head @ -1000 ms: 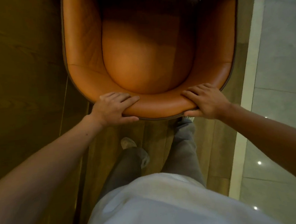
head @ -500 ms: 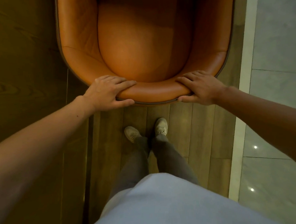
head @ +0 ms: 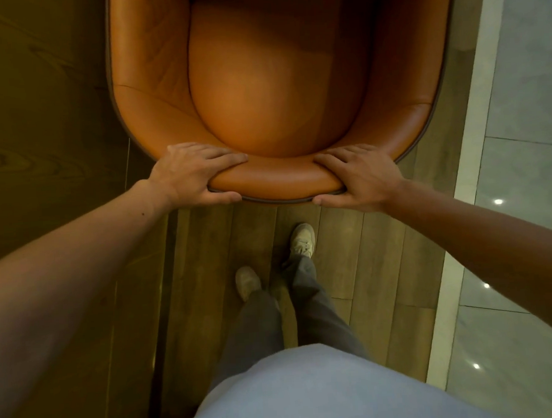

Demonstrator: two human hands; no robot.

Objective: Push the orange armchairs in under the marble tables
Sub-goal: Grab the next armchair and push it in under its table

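Gripping the armchair [head: 280,89] backrest rim, we had left hand [head: 191,173] and right hand [head: 361,177] both clamped on, fingers over the top, thumbs under. Chair sat straight ahead on the wood floor [head: 361,252]. No marble surface in frame, so we couldn't tell how far under it was; pushing probably unfinished.

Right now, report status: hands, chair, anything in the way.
Left hand and right hand both clamped on backrest rim of orange armchair. Chair upright on wood floor. Table not in view; nothing seen blocking.
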